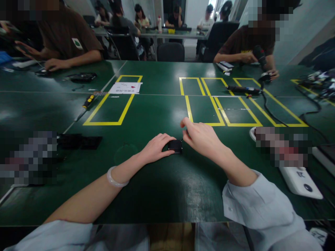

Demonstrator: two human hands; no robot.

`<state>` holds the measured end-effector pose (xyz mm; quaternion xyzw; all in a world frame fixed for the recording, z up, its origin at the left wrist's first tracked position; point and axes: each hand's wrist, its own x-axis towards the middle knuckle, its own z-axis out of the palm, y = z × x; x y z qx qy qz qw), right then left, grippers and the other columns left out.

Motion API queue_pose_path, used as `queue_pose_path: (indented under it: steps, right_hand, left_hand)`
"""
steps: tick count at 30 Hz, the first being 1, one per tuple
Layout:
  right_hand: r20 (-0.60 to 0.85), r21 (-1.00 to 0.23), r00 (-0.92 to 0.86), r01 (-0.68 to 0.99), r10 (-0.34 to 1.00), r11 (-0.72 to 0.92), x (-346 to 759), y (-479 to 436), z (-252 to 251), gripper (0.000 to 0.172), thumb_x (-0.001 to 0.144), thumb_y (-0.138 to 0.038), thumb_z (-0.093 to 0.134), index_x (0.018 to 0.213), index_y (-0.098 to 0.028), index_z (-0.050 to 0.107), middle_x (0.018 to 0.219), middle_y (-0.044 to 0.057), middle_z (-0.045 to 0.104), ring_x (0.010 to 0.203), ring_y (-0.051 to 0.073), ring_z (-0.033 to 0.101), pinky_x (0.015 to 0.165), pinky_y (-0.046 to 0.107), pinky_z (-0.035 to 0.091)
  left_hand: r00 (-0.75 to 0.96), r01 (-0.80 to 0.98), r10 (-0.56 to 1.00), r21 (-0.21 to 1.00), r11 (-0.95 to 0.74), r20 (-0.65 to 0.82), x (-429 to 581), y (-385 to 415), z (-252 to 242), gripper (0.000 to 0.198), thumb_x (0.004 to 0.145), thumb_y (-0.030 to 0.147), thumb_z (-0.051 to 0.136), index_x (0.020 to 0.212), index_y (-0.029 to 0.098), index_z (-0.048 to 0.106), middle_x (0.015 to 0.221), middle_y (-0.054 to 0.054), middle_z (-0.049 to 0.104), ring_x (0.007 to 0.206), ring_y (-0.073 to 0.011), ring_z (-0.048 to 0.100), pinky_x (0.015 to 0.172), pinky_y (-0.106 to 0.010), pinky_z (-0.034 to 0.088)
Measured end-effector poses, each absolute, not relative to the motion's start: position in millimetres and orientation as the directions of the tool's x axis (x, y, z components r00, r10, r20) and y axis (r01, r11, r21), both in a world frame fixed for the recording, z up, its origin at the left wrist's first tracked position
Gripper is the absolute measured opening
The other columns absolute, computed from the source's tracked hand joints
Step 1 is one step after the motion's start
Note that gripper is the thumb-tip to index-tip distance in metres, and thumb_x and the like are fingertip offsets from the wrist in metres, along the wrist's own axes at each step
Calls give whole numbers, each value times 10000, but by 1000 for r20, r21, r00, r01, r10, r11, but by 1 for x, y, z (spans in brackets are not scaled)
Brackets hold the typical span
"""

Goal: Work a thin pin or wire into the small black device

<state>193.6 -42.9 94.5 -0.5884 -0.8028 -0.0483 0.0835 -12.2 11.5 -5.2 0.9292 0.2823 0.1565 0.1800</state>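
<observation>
On a glossy dark-green tabletop, a small black boxy object is set near the front edge, between the two hands. Its left side is gripped by the left hand, with the thumb laid along the near side and the fingers along the far side. A pale translucent bangle is worn on the left wrist. The right hand is held just beside the object's right side with its fingers curled; a short, thin dark piece is seen by the fingertips, but whether it is pinched by them cannot be told.

Beyond the hands, rectangles of yellow tape are marked on the tabletop. A printed white sheet is laid across the left rectangle, and a yellow-and-black-handled tool is placed beside that rectangle. A slim black cylindrical tool is laid across the tape at the right. Nearer, a long white rounded device is partly blurred. Across the table, a dark drill-like tool is held by a brown-shirted co-worker.
</observation>
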Motion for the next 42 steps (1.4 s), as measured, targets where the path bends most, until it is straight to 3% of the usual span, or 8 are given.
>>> queue_pose_path:
  steps: [7, 13, 19, 26, 32, 38, 42]
  right_hand:
    - [133, 16, -308, 951, 942, 309, 194, -42, 96, 307, 980, -380, 306, 1024, -201, 551, 772, 44, 709, 663, 179, 629, 561, 279, 245]
    - [163, -23, -295, 953, 942, 302, 193, -43, 97, 264, 943, -248, 309, 1102, -190, 512, 819, 40, 707, 658, 161, 622, 563, 275, 255]
    - [150, 24, -305, 952, 940, 305, 194, -42, 95, 305, 979, -370, 294, 1014, -198, 543, 753, 37, 697, 661, 184, 634, 552, 283, 231]
    - [198, -38, -307, 947, 931, 320, 194, -44, 96, 228, 933, -245, 344, 1076, -195, 514, 810, 25, 706, 648, 162, 624, 556, 278, 251]
    - [143, 38, -301, 954, 943, 299, 196, -42, 95, 295, 978, -388, 314, 990, -204, 545, 745, 36, 699, 659, 195, 643, 533, 281, 211]
    - [208, -18, -300, 950, 931, 311, 197, -41, 92, 215, 934, -255, 352, 1071, -194, 506, 776, 23, 703, 624, 178, 628, 528, 275, 223]
    - [212, -27, -313, 945, 926, 326, 197, -42, 93, 207, 930, -266, 359, 1060, -199, 506, 792, 25, 705, 633, 171, 619, 535, 273, 225]
  left_hand:
    - [789, 465, 583, 432, -773, 194, -12, 12, -5, 413, 900, 491, 544, 1216, 226, 522, 1103, -75, 585, 989, -238, 537, 889, -387, 438]
    - [789, 467, 584, 432, -772, 191, -13, 11, -5, 405, 902, 495, 538, 1208, 229, 530, 1113, -76, 582, 993, -241, 535, 878, -379, 442]
    - [788, 471, 587, 432, -769, 186, -12, 11, -5, 414, 903, 488, 545, 1221, 223, 523, 1113, -74, 581, 995, -237, 534, 881, -378, 440]
    - [790, 469, 584, 429, -772, 188, -13, 12, -4, 409, 900, 485, 553, 1209, 219, 527, 1117, -73, 579, 999, -239, 532, 888, -375, 437]
    - [792, 476, 584, 418, -773, 178, -13, 11, -4, 415, 907, 486, 541, 1225, 220, 517, 1118, -76, 577, 1004, -240, 530, 893, -378, 436]
    - [792, 477, 585, 424, -770, 173, -12, 10, -1, 408, 913, 483, 533, 1229, 225, 519, 1127, -77, 579, 1017, -242, 531, 902, -378, 435]
    - [790, 472, 585, 426, -772, 183, -12, 10, -2, 410, 907, 482, 542, 1223, 221, 518, 1118, -74, 582, 1010, -239, 533, 899, -378, 437]
